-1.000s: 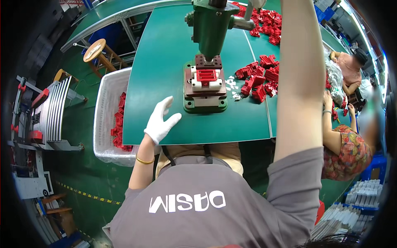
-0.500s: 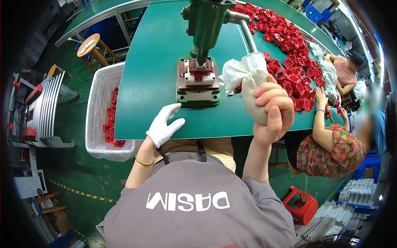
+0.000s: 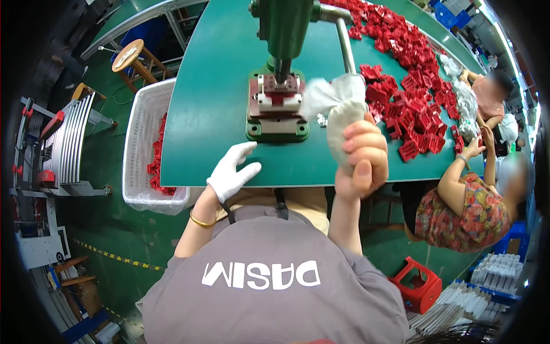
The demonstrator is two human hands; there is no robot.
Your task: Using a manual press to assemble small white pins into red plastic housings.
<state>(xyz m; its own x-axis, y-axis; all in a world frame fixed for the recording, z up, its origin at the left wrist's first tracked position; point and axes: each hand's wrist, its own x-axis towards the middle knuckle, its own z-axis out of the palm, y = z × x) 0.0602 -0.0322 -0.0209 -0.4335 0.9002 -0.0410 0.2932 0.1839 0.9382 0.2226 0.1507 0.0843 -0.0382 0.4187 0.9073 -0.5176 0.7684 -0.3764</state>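
Clasped by the right hand (image 3: 365, 153), the cloth-wrapped lever handle (image 3: 348, 97) extends forward, right of the green press (image 3: 285, 28), whose base (image 3: 278, 131) lies nearer the empty, finger-spread left hand (image 3: 232, 172).

Green press (image 3: 282, 34) partly beyond upper edge

The room's green floor (image 3: 114, 223) bears a yellow-and-black line (image 3: 137, 264) at lower left, a round-topped wooden stool (image 3: 136, 48) at upper left and a red stool (image 3: 427, 297) at lower right, with bright lights (image 3: 505, 41) lining the upper right.
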